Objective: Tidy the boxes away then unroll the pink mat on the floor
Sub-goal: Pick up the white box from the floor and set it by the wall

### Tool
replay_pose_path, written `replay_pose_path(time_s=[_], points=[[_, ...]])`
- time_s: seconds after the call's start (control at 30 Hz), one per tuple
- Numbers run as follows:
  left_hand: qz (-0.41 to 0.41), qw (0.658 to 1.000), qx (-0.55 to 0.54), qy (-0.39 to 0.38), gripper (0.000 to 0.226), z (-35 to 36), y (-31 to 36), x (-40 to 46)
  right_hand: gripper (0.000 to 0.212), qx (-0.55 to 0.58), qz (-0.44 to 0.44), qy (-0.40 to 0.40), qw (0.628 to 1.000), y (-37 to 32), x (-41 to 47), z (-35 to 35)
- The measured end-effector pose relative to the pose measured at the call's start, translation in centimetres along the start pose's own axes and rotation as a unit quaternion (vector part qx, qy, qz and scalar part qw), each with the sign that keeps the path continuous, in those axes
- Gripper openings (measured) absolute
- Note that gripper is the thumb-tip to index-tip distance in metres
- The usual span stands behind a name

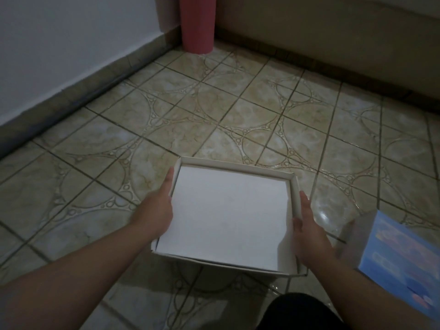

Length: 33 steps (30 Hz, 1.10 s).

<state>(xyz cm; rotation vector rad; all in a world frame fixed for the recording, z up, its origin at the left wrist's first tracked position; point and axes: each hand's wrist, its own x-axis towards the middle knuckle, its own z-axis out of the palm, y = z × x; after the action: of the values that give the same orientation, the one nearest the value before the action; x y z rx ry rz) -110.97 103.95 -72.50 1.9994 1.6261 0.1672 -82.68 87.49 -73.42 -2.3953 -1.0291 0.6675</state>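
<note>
A shallow white open box [228,215] is held just above the tiled floor in the lower middle of the view. My left hand [159,206] grips its left wall and my right hand [307,227] grips its right wall. The inside of the box shows only a plain white bottom. A second box with a blue printed face [402,253] lies at the right edge, partly cut off. The pink mat [197,25] stands rolled up on end in the far corner, its top out of view.
Patterned beige floor tiles [238,110] stretch between me and the corner. A white wall with a dark skirting [78,91] runs along the left. A beige wall or furniture face [333,39] closes the back right. My dark-clad knee [300,313] shows at the bottom.
</note>
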Motion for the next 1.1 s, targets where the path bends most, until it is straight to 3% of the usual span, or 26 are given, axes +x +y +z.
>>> replay_pose_path(time_s=[0.23, 0.3, 0.43, 0.53, 0.63, 0.9, 1.1], points=[[-0.013, 0.999, 0.036, -0.016, 0.087, -0.5, -0.4, 0.8, 0.066, -0.006, 0.014, -0.042, 0.999, -1.7, 0.0, -0.2], [-0.019, 0.997, 0.055, -0.041, 0.092, -0.2, -0.7, 1.0, 0.057, 0.022, 0.031, -0.046, 0.998, -2.2, 0.0, -0.4], [-0.055, 0.996, 0.061, -0.041, 0.092, -1.7, -2.0, 1.6, 0.044, -0.045, 0.005, -0.047, 0.998, -5.4, 2.4, -0.6], [-0.094, 0.994, 0.064, -0.006, 0.092, -5.4, -3.2, 1.8, 0.058, 0.001, -0.038, -0.043, 0.998, -9.4, 3.7, -0.2], [-0.124, 0.992, 0.0, 0.038, 0.096, -10.2, -4.8, 1.2, 0.071, -0.054, -0.101, -0.061, 0.992, -14.9, 5.2, -0.2], [-0.192, 0.953, 0.011, 0.233, 0.076, -23.4, -14.4, -0.2, 0.064, -0.066, -0.32, -0.093, 0.941, -34.2, 6.9, 6.3], [-0.26, 0.916, 0.002, 0.304, 0.068, -28.5, -23.8, -6.7, 0.066, -0.049, -0.419, -0.142, 0.896, -45.0, 2.2, 14.2]])
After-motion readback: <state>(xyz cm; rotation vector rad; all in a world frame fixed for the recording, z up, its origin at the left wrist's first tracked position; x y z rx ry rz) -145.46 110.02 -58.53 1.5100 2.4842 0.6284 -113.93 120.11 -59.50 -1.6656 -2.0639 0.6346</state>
